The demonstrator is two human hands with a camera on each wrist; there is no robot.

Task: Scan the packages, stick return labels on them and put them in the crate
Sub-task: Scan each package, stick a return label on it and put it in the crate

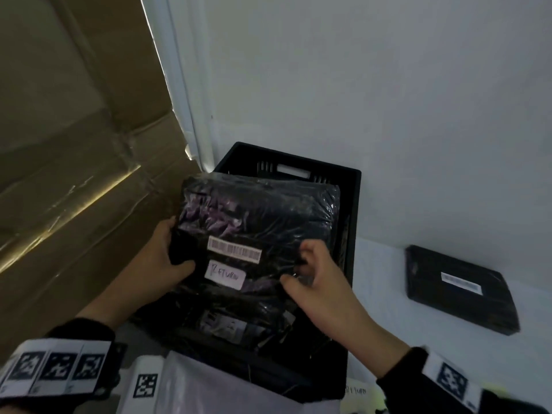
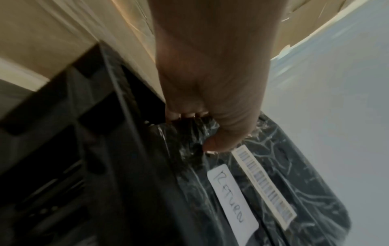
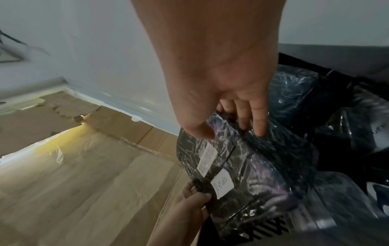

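A dark plastic-wrapped package (image 1: 257, 216) is held over the black crate (image 1: 355, 186), carrying a barcode sticker (image 1: 234, 249) and a white handwritten return label (image 1: 225, 277). My left hand (image 1: 167, 252) grips its left edge, thumb on top. My right hand (image 1: 313, 273) pinches its right edge. In the left wrist view my left hand (image 2: 202, 126) clamps the package (image 2: 284, 166) beside the return label (image 2: 231, 201). The right wrist view shows my right hand (image 3: 231, 119) on the package (image 3: 263, 166). More wrapped packages (image 1: 227, 321) lie in the crate below.
Another dark package (image 1: 460, 289) with a barcode lies on the white table (image 1: 379, 282) to the right. A large taped cardboard box (image 1: 74, 174) stands close on the left. The white wall (image 1: 358, 85) is right behind the crate. A white sheet (image 1: 194, 389) lies nearest me.
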